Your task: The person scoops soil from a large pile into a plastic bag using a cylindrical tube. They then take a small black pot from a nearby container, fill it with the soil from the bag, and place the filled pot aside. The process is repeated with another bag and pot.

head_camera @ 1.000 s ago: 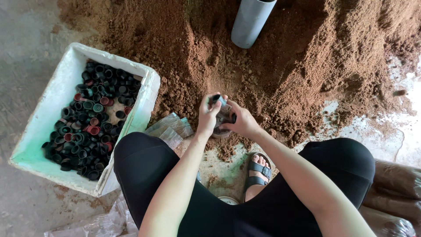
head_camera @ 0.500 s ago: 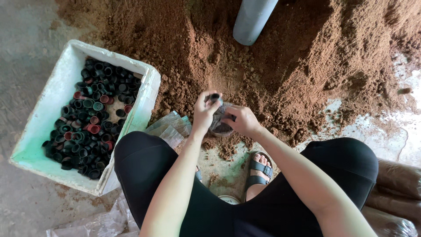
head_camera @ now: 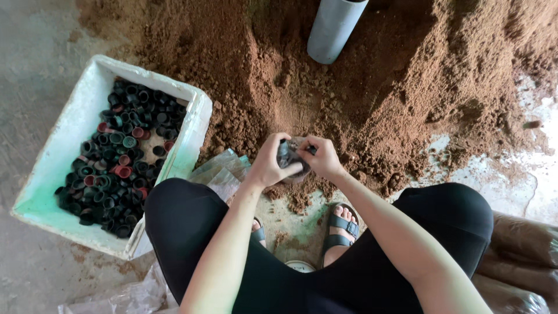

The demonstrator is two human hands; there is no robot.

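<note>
My left hand [head_camera: 269, 161] and my right hand [head_camera: 321, 157] meet in front of my knees, both gripping a small dark cap-like ring with clear plastic [head_camera: 288, 157] between them. The fingers hide most of it. They hover just above the near edge of a big heap of brown soil [head_camera: 325, 87]. A stack of clear plastic bags [head_camera: 218, 171] lies by my left knee, close to the left hand.
A white foam box [head_camera: 75, 122] filled with several black, red and green caps [head_camera: 122, 157] stands at the left. A grey pipe [head_camera: 334, 29] stands upright in the soil. Filled brown bags [head_camera: 517, 256] lie at the right. My sandalled feet [head_camera: 340, 224] rest on the concrete.
Both hands have shifted slightly down and toward me, still working on the dark piece; the fingers have closed more tightly around it.
</note>
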